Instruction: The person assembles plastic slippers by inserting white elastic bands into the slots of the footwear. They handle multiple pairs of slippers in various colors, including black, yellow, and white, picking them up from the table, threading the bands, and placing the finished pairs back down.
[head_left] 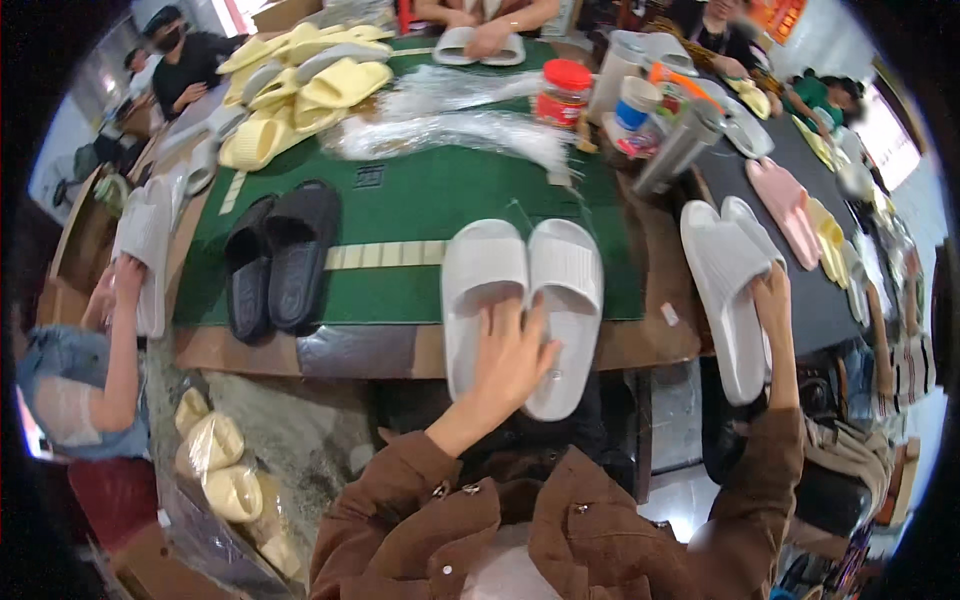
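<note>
A pair of white slide slippers [485, 265] lies side by side at the table's front edge, heels jutting past it. My left hand [512, 350] reaches over them, fingers at the strap openings and on the inner edges where the two meet, gripping the pair. Off to the right, a second white pair [715, 275] stands tilted at the edge of the dark conveyor. My right hand [772, 305] is closed on that pair's side near the strap. A pair of black slippers [285, 260] rests to the left on the green mat [400, 210].
Yellow and grey slippers [300, 85] are heaped at the back left. Clear plastic bags [450, 125], a red-lidded jar [563, 92] and a steel tumbler [680, 145] stand or lie farther back. Pink slippers [782, 210] sit on the conveyor [815, 295]. Co-workers handle slippers left, right and opposite.
</note>
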